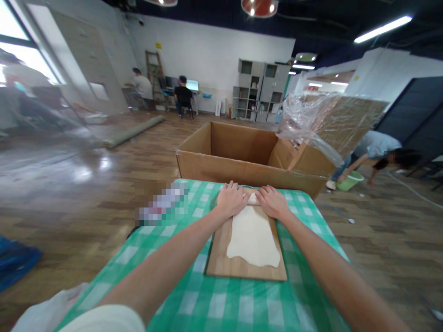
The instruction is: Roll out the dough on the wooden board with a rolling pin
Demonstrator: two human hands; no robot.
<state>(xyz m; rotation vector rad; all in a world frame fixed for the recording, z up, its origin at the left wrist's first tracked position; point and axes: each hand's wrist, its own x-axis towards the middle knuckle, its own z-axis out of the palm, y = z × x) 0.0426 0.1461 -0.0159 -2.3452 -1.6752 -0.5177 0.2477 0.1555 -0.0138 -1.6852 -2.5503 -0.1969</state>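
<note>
A sheet of pale dough (254, 237) lies flat on a wooden board (223, 265), its near edge wavy. Across the dough's far end rests a light rolling pin (253, 199), mostly covered by my hands. My left hand (232, 199) is over its left end, fingers curved forward, and my right hand (273, 201) over its right end in the same way. Both arms reach straight out, one on each side of the board. Beneath the board is a green and white checked tablecloth (187, 295).
A large open cardboard box (228, 161) stands just past the table's far edge. Plastic-wrapped cardboard (346, 120) rises behind it on the right. One person (377, 147) bends over a green bucket (350, 180) at right. A blurred-out item (162, 203) lies at the table's left edge.
</note>
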